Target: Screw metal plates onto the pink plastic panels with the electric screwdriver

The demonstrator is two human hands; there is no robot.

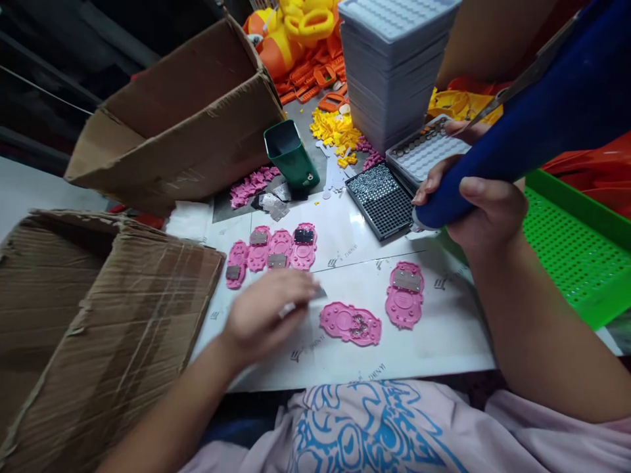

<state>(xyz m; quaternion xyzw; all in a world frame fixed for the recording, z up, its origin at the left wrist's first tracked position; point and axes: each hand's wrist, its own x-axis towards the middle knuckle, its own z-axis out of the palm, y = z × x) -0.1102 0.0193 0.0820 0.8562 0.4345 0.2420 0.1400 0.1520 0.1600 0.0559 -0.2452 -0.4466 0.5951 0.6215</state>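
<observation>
My right hand is wrapped round a blue power screwdriver, tilted with its tip down at the edge of a black perforated tray holding many small screws. Blurred by motion, my left hand hovers over the table with its fingers bent round what looks like a small grey metal plate. Just right of it lies a pink plastic shell with coiled metal parts showing. Another pink shell, fitted with a metal plate, lies farther right.
Several pink shells with plates lie in a row behind my left hand. Cardboard boxes stand left, a green cup behind. Farther back are yellow parts and stacked white trays. A bright green basket stands right.
</observation>
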